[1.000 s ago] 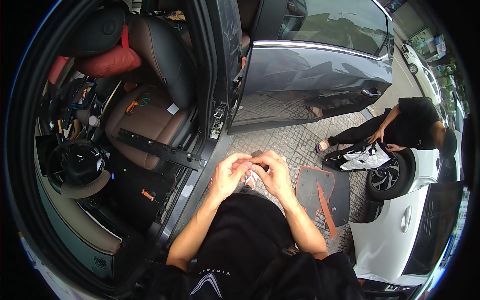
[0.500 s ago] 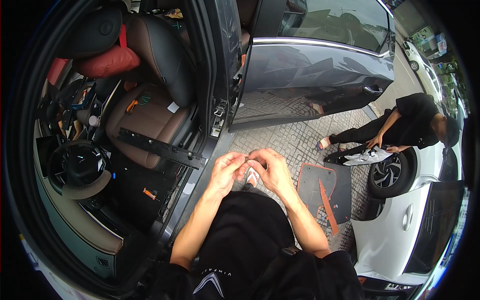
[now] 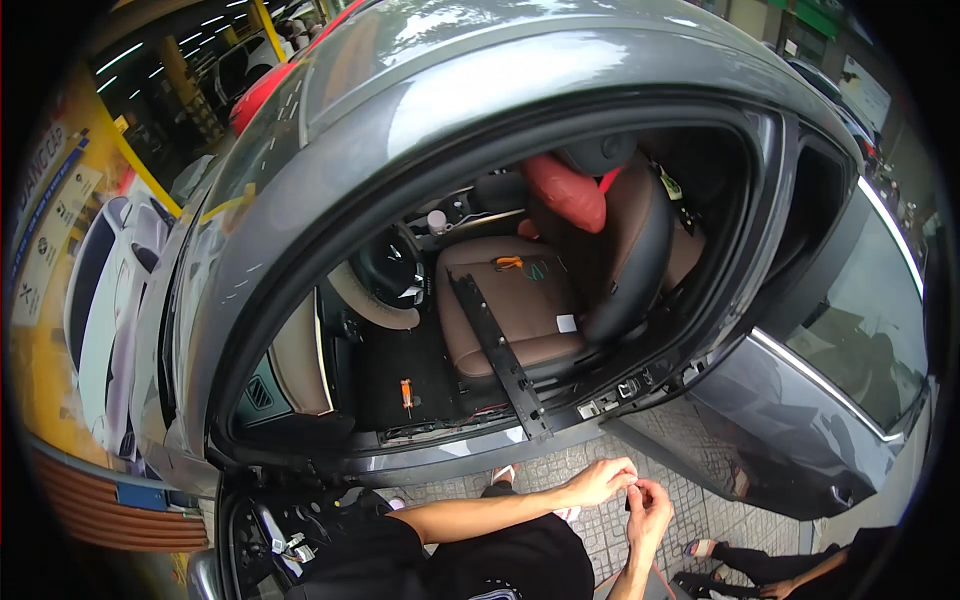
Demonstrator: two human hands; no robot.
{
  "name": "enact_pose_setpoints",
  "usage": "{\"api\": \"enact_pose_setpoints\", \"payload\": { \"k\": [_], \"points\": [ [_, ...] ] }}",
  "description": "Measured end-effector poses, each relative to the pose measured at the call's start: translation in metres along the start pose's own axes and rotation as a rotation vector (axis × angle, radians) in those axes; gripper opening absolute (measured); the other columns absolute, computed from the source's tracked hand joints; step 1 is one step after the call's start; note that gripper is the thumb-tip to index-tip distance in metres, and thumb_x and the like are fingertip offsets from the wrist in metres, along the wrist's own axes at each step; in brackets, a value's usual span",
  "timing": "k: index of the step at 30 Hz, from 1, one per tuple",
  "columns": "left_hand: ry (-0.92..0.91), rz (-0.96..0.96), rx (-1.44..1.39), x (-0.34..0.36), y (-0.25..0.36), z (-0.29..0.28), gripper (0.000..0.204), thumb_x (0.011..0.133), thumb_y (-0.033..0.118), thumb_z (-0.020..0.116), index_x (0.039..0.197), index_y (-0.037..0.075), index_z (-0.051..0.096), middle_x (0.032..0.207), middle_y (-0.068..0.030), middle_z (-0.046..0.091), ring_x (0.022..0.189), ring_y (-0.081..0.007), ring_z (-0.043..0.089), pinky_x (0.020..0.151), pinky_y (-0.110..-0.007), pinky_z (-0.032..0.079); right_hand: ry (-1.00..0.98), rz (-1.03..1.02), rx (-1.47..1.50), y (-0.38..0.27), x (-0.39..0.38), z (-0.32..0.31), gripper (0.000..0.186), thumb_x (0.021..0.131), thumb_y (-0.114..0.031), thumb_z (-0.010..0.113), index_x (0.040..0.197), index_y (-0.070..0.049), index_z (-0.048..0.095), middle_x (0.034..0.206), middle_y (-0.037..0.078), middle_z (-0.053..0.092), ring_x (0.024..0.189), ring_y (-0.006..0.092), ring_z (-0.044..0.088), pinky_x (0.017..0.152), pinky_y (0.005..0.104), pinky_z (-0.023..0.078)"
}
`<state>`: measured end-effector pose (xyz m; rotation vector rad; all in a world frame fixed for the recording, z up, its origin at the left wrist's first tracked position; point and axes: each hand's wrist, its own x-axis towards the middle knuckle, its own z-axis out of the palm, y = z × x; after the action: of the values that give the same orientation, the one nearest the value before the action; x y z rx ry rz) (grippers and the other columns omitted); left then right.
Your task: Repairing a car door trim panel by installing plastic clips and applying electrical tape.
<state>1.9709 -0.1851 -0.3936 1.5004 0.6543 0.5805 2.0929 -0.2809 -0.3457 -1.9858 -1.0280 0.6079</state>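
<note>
My left hand (image 3: 603, 482) and my right hand (image 3: 650, 508) meet fingertip to fingertip in front of the car's door sill (image 3: 470, 455). The fingers of both are pinched together. Whatever lies between them is too small to make out. Just beyond my hands, a long black trim strip (image 3: 498, 350) rests aslant from the brown driver's seat (image 3: 520, 300) to the sill. On that seat lie an orange-handled tool (image 3: 510, 263) and a small white piece (image 3: 566, 323). An orange-handled screwdriver (image 3: 406, 394) is on the dark footwell floor.
The grey car's rear door (image 3: 790, 420) stands open at the right. At lower left is the front door's bared inner side (image 3: 275, 535), with loose wiring. Another person's arm (image 3: 820, 575) shows at lower right. A red cushion (image 3: 565, 190) hangs by the seat back.
My view has swung left and up, bringing the car's roof and the yellow-walled shop into sight. My hands now appear lower and further right, with fingertips still together.
</note>
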Motion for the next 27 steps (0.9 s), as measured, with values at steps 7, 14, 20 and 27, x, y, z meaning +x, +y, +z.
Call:
{"api": "enact_pose_setpoints", "payload": {
  "k": [7, 14, 20, 27],
  "points": [
    [0.263, 0.139, 0.251, -0.021, -0.008, -0.009, 0.018, 0.095, 0.015, 0.058, 0.103, 0.001, 0.052, 0.095, -0.0193, 0.064, 0.089, -0.0407, 0.065, 0.073, -0.047, 0.050, -0.204, -0.268, -0.187, 0.007, 0.015, 0.028, 0.027, 0.094, -0.023, 0.067, 0.107, 0.000, 0.071, 0.104, 0.022, 0.070, 0.096, 0.0353, 0.067, 0.088, 0.0413, 0.052],
    [0.656, -0.111, 0.074, 0.010, -0.055, -0.010, 0.014, 0.094, 0.014, 0.061, 0.098, 0.000, 0.060, 0.086, -0.0188, 0.069, 0.085, -0.0365, 0.068, 0.073, -0.043, 0.052, -0.127, -0.503, -0.581, -0.007, 0.036, 0.071, 0.021, 0.090, -0.021, 0.066, 0.104, -0.007, 0.073, 0.083, 0.018, 0.064, 0.075, 0.0332, 0.063, 0.070, 0.0433, 0.052],
    [0.926, -0.174, 0.333, 0.008, -0.159, -0.075, 0.019, 0.093, 0.018, 0.064, 0.098, -0.001, 0.062, 0.080, -0.0205, 0.068, 0.078, -0.0393, 0.069, 0.067, -0.047, 0.053, -0.399, -0.644, 0.022, -0.089, -0.015, 0.085, 0.010, 0.084, -0.005, 0.071, 0.094, -0.004, 0.074, 0.082, 0.015, 0.062, 0.077, 0.0333, 0.062, 0.070, 0.0402, 0.049],
    [0.794, -0.357, 0.206, -0.047, -0.124, -0.084, 0.027, 0.101, 0.022, 0.051, 0.105, -0.002, 0.063, 0.077, -0.0155, 0.069, 0.074, -0.0315, 0.070, 0.068, -0.043, 0.054, -0.431, -0.370, 0.108, -0.068, 0.016, 0.049, 0.041, 0.086, -0.011, 0.068, 0.126, -0.007, 0.063, 0.083, 0.012, 0.062, 0.073, 0.0234, 0.061, 0.071, 0.0369, 0.051]
  ]
}}
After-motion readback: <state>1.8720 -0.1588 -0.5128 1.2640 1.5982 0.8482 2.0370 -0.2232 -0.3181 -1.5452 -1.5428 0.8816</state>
